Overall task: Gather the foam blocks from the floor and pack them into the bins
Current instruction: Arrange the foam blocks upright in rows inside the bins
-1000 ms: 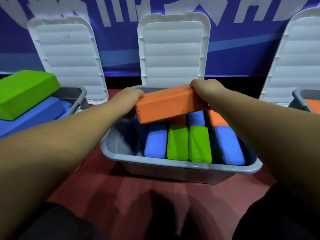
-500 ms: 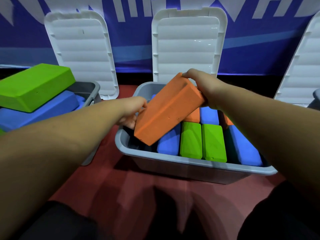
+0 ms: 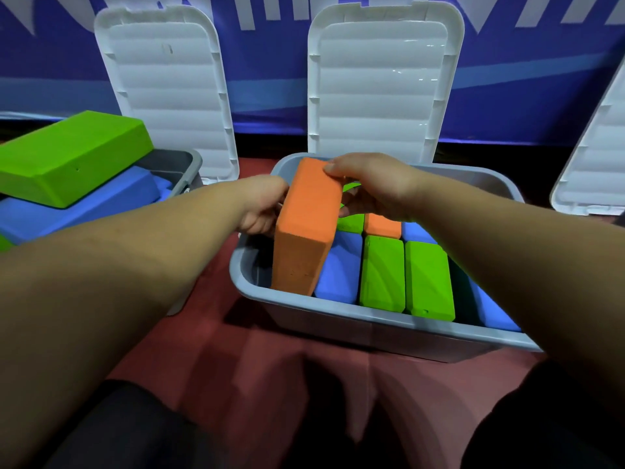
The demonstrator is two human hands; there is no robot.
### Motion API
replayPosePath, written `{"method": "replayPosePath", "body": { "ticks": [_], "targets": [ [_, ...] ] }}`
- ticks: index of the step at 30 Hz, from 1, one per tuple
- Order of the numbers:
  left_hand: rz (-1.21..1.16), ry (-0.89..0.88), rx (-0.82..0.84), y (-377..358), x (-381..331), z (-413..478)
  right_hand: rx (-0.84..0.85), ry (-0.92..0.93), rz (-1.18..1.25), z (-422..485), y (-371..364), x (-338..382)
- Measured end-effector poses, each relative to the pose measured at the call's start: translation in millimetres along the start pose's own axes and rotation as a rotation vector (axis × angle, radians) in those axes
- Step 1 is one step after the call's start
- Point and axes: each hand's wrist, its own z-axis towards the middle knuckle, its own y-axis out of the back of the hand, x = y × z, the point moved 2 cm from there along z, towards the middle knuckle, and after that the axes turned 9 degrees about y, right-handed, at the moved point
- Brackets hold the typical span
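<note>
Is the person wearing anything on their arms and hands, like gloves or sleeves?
No. The left arm and right arm are bare as far as the picture shows, with no sleeves. The left grip and right grip are bare hands: no gloves, and no watch or bracelet shows at the wrists.

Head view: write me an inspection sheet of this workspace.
Surface: red floor.
Job's things: orange block on edge, partway inside middle bin beside blue block and green blocks; left bin heaped, big green block on top.
Clutter: nothing seen.
Hands: left hand and right hand both hold the orange block.
Cables: nothing seen.
Surroundings: white lids upright behind the bins, blue banner.
</note>
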Motion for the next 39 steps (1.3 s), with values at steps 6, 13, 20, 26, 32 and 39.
{"method": "replayPosePath", "body": {
  "ticks": [6, 13, 20, 26, 32, 39],
  "targets": [
    [-0.178, 0.057, 0.203, -4.4, 3.0, -8.8, -0.008, -0.015, -0.187, 13.1, -20.1, -18.7],
    [-0.138, 0.04, 0.025, -12.7, 24.0, 13.1, -0.033, -0.014, -0.823, 27.4, -26.6, -39.8],
    [0.136, 0.02, -0.162, -2.9, 41.5, 66.3, 0.028, -0.021, -1.106, 49.2, -27.8, -70.8],
    [0.449, 0.04, -0.253, -28.7, 39.4, 72.1, 0.05, 0.033, -1.216, 61.0, -26.1, -93.2],
    [0.31, 0.1, -0.235, -25.2, 46.3, 101.6, 0.062, 0.098, -1.223, 58.6, -16.5, -95.3],
    [0.446, 0.14, -0.393, -36.7, 37.0, 68.0, 0.015, 0.062, -1.031, 23.4, -5.7, -86.9]
  ]
}}
